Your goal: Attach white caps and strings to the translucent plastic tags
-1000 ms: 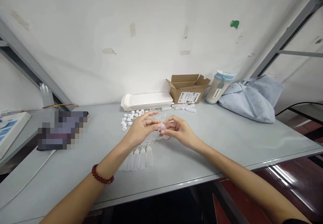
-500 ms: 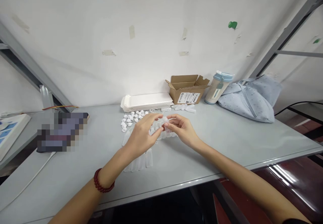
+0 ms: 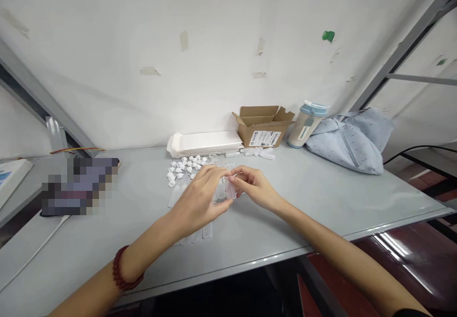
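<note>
Fingers (image 3: 214, 176) of both my hands curl closed around a small translucent plastic bottle (image 3: 230, 190), which I hold just above the desk (image 3: 321, 198). My left hand (image 3: 196, 200) wraps its near side, and my right hand (image 3: 254, 188) pinches it from the right at the top. A red beaded bracelet (image 3: 121, 269) circles my left wrist. Under my left hand lies a row of matching translucent bottles (image 3: 207, 231), mostly hidden. Just beyond my hands spreads a scatter of small white caps (image 3: 182, 167).

Farther back, near the wall (image 3: 143, 36), sit a stack of white paper trays (image 3: 205, 143), an open cardboard box (image 3: 262, 131) with a printed label, a tumbler with a blue lid (image 3: 306, 124) and a pale blue fabric bag (image 3: 344, 145). At the left, a pixelated object (image 3: 78, 186) is too blurred to name, and a white cable (image 3: 35, 250) runs across the desk near it. The desk is pale grey with a metal edge. The white wall carries strips of old tape (image 3: 183, 41) and a green mark (image 3: 328, 36), and grey steel bars (image 3: 403, 45) slant along the right side.
</note>
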The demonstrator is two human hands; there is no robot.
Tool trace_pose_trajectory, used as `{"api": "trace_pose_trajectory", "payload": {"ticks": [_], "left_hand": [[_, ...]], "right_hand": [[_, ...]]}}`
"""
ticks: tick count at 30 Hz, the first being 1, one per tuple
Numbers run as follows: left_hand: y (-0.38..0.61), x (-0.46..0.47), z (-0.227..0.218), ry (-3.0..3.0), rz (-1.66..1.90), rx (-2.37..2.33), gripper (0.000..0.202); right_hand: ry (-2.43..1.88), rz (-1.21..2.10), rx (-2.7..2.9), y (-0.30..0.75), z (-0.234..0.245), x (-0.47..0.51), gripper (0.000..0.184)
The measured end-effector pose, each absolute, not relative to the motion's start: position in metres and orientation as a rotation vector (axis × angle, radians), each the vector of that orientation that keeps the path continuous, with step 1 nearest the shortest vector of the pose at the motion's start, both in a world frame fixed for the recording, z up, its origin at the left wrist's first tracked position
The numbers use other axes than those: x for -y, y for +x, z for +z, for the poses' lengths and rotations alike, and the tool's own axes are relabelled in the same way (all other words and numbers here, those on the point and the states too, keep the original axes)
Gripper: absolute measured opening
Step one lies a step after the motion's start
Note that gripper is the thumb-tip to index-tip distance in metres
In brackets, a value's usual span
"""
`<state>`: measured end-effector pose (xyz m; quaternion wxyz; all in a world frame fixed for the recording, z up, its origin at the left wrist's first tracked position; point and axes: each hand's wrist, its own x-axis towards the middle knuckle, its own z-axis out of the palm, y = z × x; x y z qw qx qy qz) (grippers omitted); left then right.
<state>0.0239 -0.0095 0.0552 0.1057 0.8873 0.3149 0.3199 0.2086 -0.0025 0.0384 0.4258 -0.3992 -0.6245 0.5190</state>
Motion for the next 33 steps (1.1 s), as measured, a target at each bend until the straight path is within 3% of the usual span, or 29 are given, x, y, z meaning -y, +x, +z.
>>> {"api": "trace_pose_trajectory", "payload": {"ticks": [7, 12, 28, 33], "left_hand": [[0.003, 0.036, 0.041, 2.427, 0.679, -1.068, 0.043], [-0.005, 0.049, 0.024, 2.371, 0.555, -1.132, 0.043], [-0.011, 0.046, 0.019, 2.521, 0.469, -1.201, 0.039], [-0.01, 0.022, 0.03, 2.471, 0.656, -1.287, 0.03]], "right_hand": [[-1.037, 1.555, 1.943, 0.212, 0.039, 0.005, 0.034], [-1.032, 1.662, 2.14, 0.21, 0.036, 0.008, 0.024], [-1.021, 1.689, 2.196, 0.208, 0.03, 0.005, 0.016], [-1.03, 1.669, 2.189, 0.21, 0.028, 0.003, 0.016]]}}
